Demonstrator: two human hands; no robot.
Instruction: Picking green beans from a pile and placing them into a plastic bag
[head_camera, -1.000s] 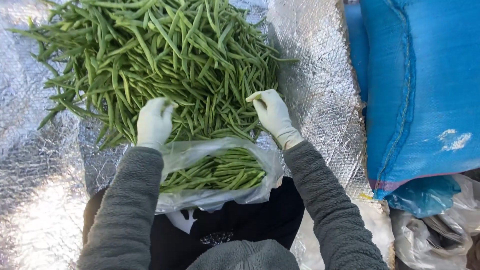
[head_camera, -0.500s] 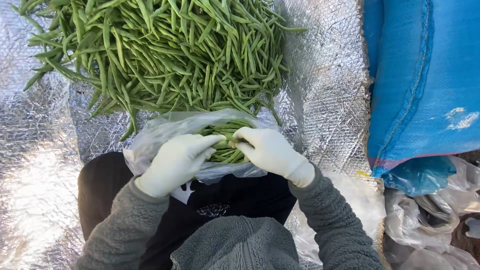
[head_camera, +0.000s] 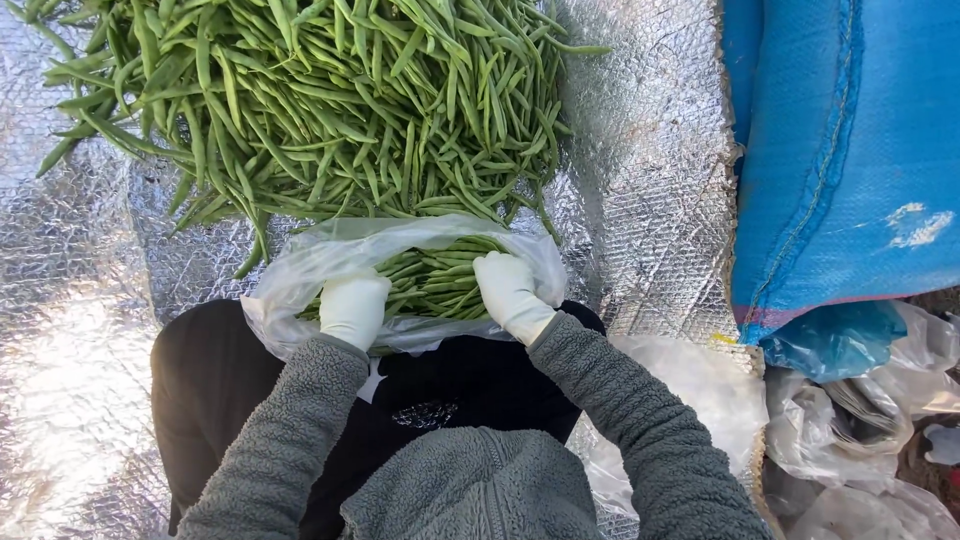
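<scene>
A clear plastic bag (head_camera: 300, 270) lies on my lap, part filled with green beans (head_camera: 430, 280). My left hand (head_camera: 353, 308), in a white glove, grips the bag's near left edge. My right hand (head_camera: 508, 292), also gloved, presses on the beans at the bag's right side, fingers curled over the plastic. Just beyond the bag a big heap of loose green beans (head_camera: 310, 100) lies on a silver foil sheet (head_camera: 650, 150).
A blue woven sack (head_camera: 850, 150) stands along the right side. Crumpled clear plastic bags (head_camera: 860, 430) lie at the lower right. The silver sheet spreads to the left (head_camera: 70, 330). My dark trousers and grey fleece sleeves fill the bottom.
A second ago both hands were up on the bean heap. They came back to the bag with beans, then spread apart to the bag's left and right sides.
</scene>
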